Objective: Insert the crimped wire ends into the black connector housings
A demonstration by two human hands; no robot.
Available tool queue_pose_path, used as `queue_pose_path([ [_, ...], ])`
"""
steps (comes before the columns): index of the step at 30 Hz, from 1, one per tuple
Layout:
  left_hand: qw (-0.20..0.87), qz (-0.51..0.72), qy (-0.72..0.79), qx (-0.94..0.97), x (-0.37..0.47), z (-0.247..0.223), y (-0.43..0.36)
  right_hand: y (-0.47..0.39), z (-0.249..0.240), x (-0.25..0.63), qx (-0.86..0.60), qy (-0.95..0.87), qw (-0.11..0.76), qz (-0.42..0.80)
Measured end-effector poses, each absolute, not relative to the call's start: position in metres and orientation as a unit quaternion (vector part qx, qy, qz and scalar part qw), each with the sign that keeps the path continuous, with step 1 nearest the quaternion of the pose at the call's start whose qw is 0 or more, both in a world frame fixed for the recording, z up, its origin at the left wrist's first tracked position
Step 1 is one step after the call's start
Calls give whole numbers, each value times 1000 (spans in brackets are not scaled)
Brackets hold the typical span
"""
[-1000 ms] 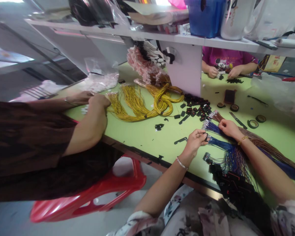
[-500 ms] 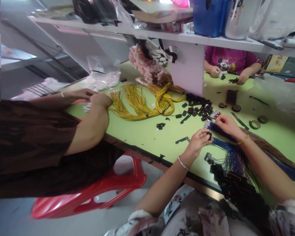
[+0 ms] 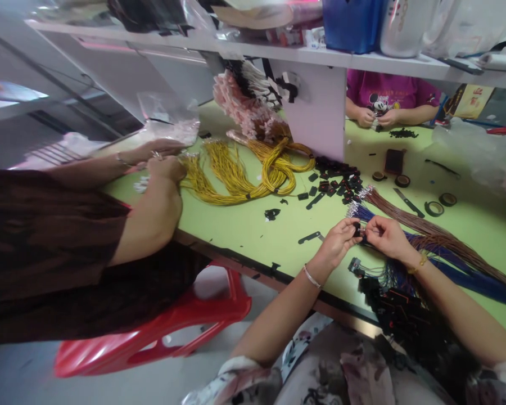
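My left hand is closed on a small black connector housing, pinched between thumb and fingers. My right hand is pinched close against the housing's right side, at a wire end with a metal terminal; the wire itself is mostly hidden by the fingers. Just beyond the hands lie a bundle of blue wires and a bundle of brown wires, both with silvery terminals at their left ends. Below my right wrist, wired black connectors hang in a heap over the table edge.
Loose black housings are piled behind my hands. Yellow wire bundles lie at left, beside a co-worker's arm. Tape rolls and a cutter knife lie at right. Another person sits opposite, below the shelf.
My right hand has moved from the terminal ends of the brown wires down to the black housing in my left hand. The co-worker's hands have shifted; the opposite person's hands have come together.
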State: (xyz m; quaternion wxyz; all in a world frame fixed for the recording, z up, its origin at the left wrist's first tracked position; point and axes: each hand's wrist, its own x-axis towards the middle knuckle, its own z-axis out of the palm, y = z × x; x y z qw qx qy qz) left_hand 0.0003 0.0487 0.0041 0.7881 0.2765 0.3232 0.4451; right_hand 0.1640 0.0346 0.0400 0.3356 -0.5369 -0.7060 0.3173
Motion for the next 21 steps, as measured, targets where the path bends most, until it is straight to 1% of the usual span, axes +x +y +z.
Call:
queue_pose_path([
  [10, 786, 443, 327, 281, 0, 4, 49, 33, 35, 162, -549, -735, 323, 232],
  [17, 749, 455, 372, 305, 5, 4, 43, 33, 28, 159, -546, -747, 314, 215],
  [21, 736, 455, 396, 308, 8, 7, 41, 32, 31, 163, -524, -762, 302, 231],
])
